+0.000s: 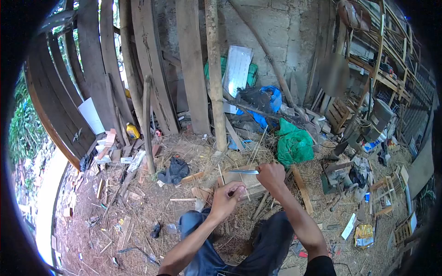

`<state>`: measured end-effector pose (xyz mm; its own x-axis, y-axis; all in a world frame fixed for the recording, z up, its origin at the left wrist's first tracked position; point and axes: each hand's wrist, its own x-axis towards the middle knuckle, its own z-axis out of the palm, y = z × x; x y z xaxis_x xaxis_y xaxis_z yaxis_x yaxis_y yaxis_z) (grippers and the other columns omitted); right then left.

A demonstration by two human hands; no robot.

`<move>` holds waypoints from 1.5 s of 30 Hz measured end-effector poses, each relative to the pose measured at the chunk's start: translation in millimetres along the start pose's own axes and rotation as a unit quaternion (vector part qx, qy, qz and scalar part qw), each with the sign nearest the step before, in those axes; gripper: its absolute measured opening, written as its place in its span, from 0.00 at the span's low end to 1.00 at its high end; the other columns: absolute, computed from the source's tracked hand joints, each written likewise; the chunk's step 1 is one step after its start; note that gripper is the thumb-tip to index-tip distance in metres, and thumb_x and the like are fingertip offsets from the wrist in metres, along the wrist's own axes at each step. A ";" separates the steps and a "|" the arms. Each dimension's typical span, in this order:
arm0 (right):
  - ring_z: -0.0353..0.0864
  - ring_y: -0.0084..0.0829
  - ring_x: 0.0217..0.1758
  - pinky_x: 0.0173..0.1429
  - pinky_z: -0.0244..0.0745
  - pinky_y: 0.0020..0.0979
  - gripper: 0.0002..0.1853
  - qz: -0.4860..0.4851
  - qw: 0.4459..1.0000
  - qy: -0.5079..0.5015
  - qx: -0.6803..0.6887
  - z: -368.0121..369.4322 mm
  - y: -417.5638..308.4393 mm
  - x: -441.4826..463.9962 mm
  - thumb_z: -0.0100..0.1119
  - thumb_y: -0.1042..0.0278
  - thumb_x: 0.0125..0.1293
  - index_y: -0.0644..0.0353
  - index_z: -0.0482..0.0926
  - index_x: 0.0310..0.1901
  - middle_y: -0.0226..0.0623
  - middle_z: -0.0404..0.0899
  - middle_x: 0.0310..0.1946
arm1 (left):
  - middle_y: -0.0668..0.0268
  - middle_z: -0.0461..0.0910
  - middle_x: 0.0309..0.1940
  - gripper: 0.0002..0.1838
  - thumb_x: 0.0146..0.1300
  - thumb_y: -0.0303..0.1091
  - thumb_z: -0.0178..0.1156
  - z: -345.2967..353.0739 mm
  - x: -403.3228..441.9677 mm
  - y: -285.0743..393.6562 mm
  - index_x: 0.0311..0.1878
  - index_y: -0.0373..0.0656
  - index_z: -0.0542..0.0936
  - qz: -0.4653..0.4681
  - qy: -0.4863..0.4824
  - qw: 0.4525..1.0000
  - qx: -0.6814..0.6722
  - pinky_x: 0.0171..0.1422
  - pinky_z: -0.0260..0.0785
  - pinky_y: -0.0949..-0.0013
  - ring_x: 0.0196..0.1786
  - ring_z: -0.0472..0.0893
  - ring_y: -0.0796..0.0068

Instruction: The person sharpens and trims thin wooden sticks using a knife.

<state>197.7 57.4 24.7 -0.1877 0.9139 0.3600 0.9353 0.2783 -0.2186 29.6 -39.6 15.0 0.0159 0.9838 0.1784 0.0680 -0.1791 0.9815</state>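
Note:
My right hand [271, 177] is closed around the handle of a knife [244, 171], its blade pointing left. Just below and to the left, my left hand [225, 201] is closed, with finger and thumb pinched at a thin pale wooden strip [247, 193]. The strip slants up past the knife blade; I cannot tell whether the two touch. Under both hands lies a wooden block [254, 180], partly hidden by them. My knees in dark trousers [271, 234] are bent on either side below.
Shavings and scraps litter the ground. A green plastic sack [294, 143] lies ahead to the right, beyond a wooden pole [215, 78]. A black plastic bag [175, 171] sits at the left. Planks [191, 69] lean on the wall; wooden frames [384, 195] stand at the right.

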 end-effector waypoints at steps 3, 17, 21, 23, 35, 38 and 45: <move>0.82 0.47 0.25 0.34 0.77 0.43 0.11 0.017 1.000 0.025 0.007 -1.8 4.5 9.5 0.57 0.60 0.54 0.56 0.84 0.24 0.48 0.80 0.21 | 0.72 0.77 0.27 0.08 0.66 0.30 0.57 -12.6 1.4 8.4 0.43 0.37 0.79 0.001 -0.011 1.000 0.022 0.31 0.65 0.78 0.27 0.73 0.86; 0.83 0.50 0.30 0.37 0.79 0.45 0.11 0.138 0.987 0.023 -0.073 -24.2 -1.3 20.1 0.58 0.62 0.51 0.61 0.82 0.24 0.52 0.80 0.25 | 0.70 0.79 0.25 0.10 0.65 0.34 0.57 -52.7 27.2 -1.9 0.44 0.37 0.80 -0.031 -0.103 0.994 0.015 0.32 0.67 0.77 0.27 0.75 0.85; 0.82 0.48 0.27 0.33 0.78 0.44 0.09 0.029 0.998 0.010 -0.052 -15.1 -21.8 1.5 0.58 0.62 0.51 0.56 0.82 0.23 0.50 0.80 0.22 | 0.73 0.73 0.24 0.13 0.66 0.38 0.57 -45.2 38.6 -1.8 0.44 0.37 0.79 -0.062 -0.142 0.985 -0.073 0.31 0.64 0.79 0.26 0.70 0.86; 0.82 0.47 0.26 0.32 0.77 0.43 0.08 -0.020 0.998 0.030 -0.043 -10.9 -24.8 -2.3 0.58 0.62 0.51 0.54 0.83 0.23 0.49 0.80 0.22 | 0.74 0.74 0.26 0.13 0.67 0.38 0.57 -41.7 43.3 -7.9 0.44 0.37 0.79 -0.071 -0.161 0.981 -0.087 0.32 0.64 0.79 0.27 0.70 0.86; 0.80 0.46 0.21 0.28 0.76 0.43 0.09 0.096 0.987 0.108 -0.066 -22.8 15.0 2.6 0.56 0.66 0.52 0.57 0.81 0.19 0.47 0.78 0.17 | 0.75 0.73 0.27 0.10 0.66 0.35 0.56 -16.8 32.8 -11.2 0.43 0.38 0.78 -0.061 -0.187 0.978 -0.067 0.33 0.62 0.79 0.29 0.68 0.87; 0.81 0.45 0.22 0.30 0.77 0.43 0.10 -0.010 0.998 0.047 -0.044 0.5 -3.4 -20.9 0.55 0.65 0.53 0.57 0.82 0.21 0.45 0.79 0.17 | 0.74 0.75 0.26 0.09 0.67 0.33 0.55 -14.7 39.7 -23.9 0.44 0.39 0.79 -0.060 -0.154 0.986 -0.017 0.30 0.62 0.78 0.26 0.69 0.86; 0.81 0.48 0.26 0.33 0.76 0.44 0.09 0.102 0.994 0.036 -0.015 0.2 13.8 -11.8 0.61 0.62 0.49 0.60 0.83 0.23 0.47 0.80 0.20 | 0.75 0.71 0.24 0.08 0.67 0.32 0.55 -9.1 41.3 -18.4 0.43 0.41 0.80 -0.065 -0.095 0.993 -0.034 0.27 0.58 0.77 0.25 0.65 0.85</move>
<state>212.8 50.5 17.3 0.0280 0.9263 0.3757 0.9601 0.0796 -0.2679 20.0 4.3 5.0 0.2001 0.9790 0.0402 0.0146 -0.0440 0.9989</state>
